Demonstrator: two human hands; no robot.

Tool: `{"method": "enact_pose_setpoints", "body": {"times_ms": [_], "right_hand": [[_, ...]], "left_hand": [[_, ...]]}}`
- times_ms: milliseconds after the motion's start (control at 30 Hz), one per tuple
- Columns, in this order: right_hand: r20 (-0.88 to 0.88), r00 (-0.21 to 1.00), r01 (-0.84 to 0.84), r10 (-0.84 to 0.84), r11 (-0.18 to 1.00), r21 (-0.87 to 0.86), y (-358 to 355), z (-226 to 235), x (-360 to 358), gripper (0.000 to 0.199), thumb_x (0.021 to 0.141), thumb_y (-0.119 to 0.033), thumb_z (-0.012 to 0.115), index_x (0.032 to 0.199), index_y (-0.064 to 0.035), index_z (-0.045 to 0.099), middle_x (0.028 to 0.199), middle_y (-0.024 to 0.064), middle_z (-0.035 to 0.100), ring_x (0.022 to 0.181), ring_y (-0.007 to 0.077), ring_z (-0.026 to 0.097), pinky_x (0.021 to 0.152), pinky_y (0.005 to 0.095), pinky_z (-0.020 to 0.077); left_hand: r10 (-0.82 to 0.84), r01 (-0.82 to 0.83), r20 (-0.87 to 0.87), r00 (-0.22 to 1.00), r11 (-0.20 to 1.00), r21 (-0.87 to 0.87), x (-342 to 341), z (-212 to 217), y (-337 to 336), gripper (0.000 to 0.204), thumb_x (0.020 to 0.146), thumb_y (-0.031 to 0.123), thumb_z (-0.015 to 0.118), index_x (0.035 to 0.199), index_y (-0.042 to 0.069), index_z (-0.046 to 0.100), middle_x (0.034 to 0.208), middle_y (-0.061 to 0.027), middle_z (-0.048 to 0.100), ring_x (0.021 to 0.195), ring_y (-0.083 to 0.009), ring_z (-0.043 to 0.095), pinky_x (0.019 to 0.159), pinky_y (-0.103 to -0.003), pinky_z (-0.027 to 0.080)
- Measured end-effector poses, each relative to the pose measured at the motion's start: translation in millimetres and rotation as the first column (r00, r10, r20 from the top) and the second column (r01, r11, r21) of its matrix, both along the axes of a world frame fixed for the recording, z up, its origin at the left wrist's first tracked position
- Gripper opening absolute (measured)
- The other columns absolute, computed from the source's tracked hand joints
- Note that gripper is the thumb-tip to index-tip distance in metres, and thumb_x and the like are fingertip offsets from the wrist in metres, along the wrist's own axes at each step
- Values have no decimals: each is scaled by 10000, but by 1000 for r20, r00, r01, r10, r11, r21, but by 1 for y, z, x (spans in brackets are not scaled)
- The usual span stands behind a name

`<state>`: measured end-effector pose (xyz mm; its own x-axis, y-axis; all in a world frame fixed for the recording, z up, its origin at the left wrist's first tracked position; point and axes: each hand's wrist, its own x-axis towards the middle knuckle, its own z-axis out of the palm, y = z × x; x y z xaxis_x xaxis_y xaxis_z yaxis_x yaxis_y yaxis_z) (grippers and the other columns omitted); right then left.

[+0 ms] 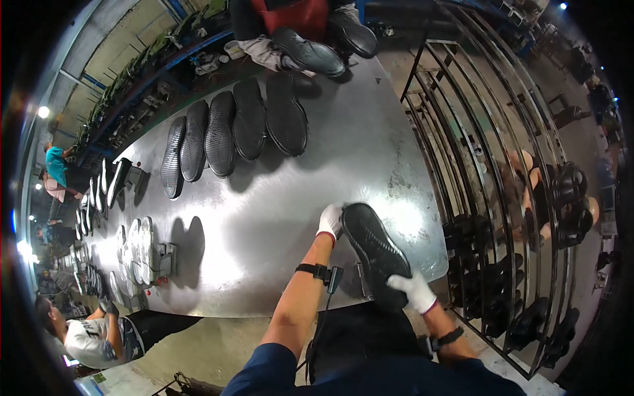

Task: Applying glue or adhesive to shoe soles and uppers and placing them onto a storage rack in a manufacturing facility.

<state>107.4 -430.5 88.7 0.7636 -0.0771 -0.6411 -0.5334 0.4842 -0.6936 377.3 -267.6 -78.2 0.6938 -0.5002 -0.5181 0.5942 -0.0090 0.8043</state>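
The left hand (330, 222) grips the far end of the black shoe sole (371, 247); the right hand (415, 292) clasps its near end. The sole is tread-up, above the near edge of the metal table (310, 277). The current step appears to be positioning or inspection; the next move likely requires steady two-handed support.

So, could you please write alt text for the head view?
White-gloved left hand and right hand hold a black shoe sole near opposite ends at a metal table. Five more black soles lie in a row farther up, and a co-worker opposite holds two others.
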Motion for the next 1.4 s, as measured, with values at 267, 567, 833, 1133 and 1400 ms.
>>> {"method": "enact_pose_setpoints", "body": {"times_ms": [267,567,833,1133,1400], "right_hand": [[-28,936,-225,351,537,-813,25,96,51,973,814,-394,826,1562,25,366,1460,300,545,1335,442,584,1101,434,500],[316,846,239,429,224,-945,32,66,-59,629,646,-254,915,1189,-117,628,1110,134,568,1043,354,600,898,487,535],[412,606,427,680,159,-890,-84,92,-97,612,675,-180,863,1230,-139,608,1117,121,482,990,312,594,814,466,543],[322,945,309,-51,459,-833,13,-18,-91,522,1060,-370,569,1361,57,556,1187,208,619,1161,362,607,1075,461,460],[150,982,56,117,573,-818,33,4,-58,493,1061,-329,494,1374,27,629,1167,294,717,1137,408,716,959,416,554]], "left_hand": [[-525,47,440,728,678,733,-89,39,-13,452,1031,440,566,1151,9,627,1017,-275,732,964,-441,721,795,-495,574],[254,-272,453,855,962,-25,-196,161,-28,382,997,39,555,1371,-10,498,935,-127,701,847,-207,704,790,-344,568],[310,-338,413,856,941,-7,-173,157,-25,460,1075,152,484,1510,14,427,928,-124,709,740,-195,682,779,-337,576],[359,-358,-9,933,931,68,-124,26,-42,424,1075,357,522,1019,-28,691,879,-136,741,727,-197,704,660,-338,555],[290,-280,-62,955,951,134,-240,89,-8,680,980,260,725,1536,-9,440,1423,-119,607,1299,-218,583,1111,-363,457]]}}
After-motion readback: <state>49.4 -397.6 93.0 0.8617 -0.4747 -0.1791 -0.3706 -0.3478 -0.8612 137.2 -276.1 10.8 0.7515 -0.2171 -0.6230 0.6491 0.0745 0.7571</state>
